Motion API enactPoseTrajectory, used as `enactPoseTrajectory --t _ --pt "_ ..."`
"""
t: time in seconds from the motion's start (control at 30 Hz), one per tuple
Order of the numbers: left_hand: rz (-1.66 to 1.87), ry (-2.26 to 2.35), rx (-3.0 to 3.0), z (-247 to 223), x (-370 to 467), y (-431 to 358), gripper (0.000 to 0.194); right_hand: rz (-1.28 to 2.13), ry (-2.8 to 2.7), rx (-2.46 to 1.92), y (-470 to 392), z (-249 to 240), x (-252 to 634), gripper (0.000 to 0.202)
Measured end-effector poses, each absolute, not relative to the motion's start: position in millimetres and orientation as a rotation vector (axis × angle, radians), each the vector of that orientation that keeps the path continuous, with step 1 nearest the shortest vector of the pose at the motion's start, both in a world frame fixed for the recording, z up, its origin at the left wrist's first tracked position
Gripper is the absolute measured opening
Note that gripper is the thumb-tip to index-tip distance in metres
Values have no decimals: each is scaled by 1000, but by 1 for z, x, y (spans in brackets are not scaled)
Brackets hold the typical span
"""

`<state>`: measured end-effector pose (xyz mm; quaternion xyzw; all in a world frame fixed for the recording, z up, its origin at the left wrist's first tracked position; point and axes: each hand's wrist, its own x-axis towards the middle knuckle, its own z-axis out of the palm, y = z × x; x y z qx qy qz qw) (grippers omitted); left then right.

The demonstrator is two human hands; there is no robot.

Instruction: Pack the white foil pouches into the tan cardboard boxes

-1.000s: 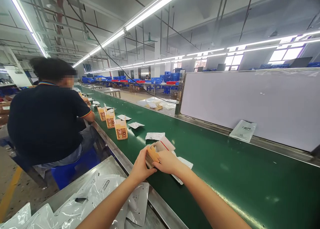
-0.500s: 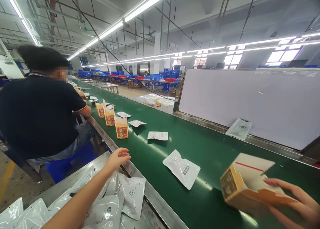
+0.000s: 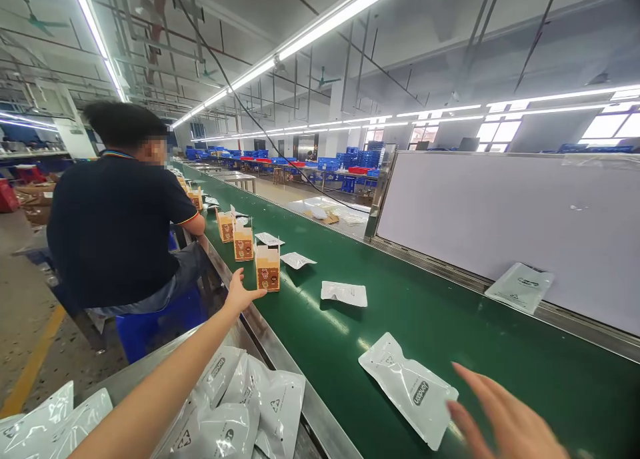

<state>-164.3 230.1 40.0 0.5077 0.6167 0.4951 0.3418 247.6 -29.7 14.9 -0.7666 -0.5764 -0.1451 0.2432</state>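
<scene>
left hand (image 3: 241, 294) is out over the belt's near edge, fingers spread, holding nothing, tips just short of the nearest carton (image 3: 268, 268). right hand (image 3: 505, 419) sits low at the frame's bottom, open and empty too, fingers pointing at the white pouch (image 3: 407, 387) lying flat on the green belt (image 3: 450, 325), just beside it, maybe brushing its corner; can't tell for sure.

carton stands upright w/ top flaps open, near the belt's near edge, first of a row of like cartons running away along that side. more pouches lie spaced down the belt's middle (image 3: 344, 293). a pile of spare pouches (image 3: 235, 405) rests on the steel shelf under the left arm. a co-worker in a dark shirt (image 3: 117, 232) sits further up the line, back turned. one bag (image 3: 520, 287) leans at the white board across the belt.

to do this well, imo: take the carton by its sides, not the flaps, so it stays square; pinch the pouch by an edge, since flat film on a belt is slippery, and feed it in narrow end first.
</scene>
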Motion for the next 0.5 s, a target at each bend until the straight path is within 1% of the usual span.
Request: enactPoseTrajectory --t 0.1,0.17,0.27,0.33,0.43,0.5 --pt "1326 1545 1374 44 -157 257 119 -293 -1421 -2447 -5 0 198 64" --pt "1321 1499 1390 45 -152 272 119 -273 -1395 -2581 10 -10 179 60" --pt "1266 1416 1404 45 -143 284 105 -242 -1524 -2459 20 -21 179 49" --pt "1217 1362 1426 45 -137 282 90 -72 -1546 -2304 20 -20 190 47" --pt "1183 1335 1508 51 -130 265 73 242 -1370 -2174 14 5 204 48" --pt "1193 1335 1608 61 -124 245 69 240 -1216 -2081 9 38 202 51"
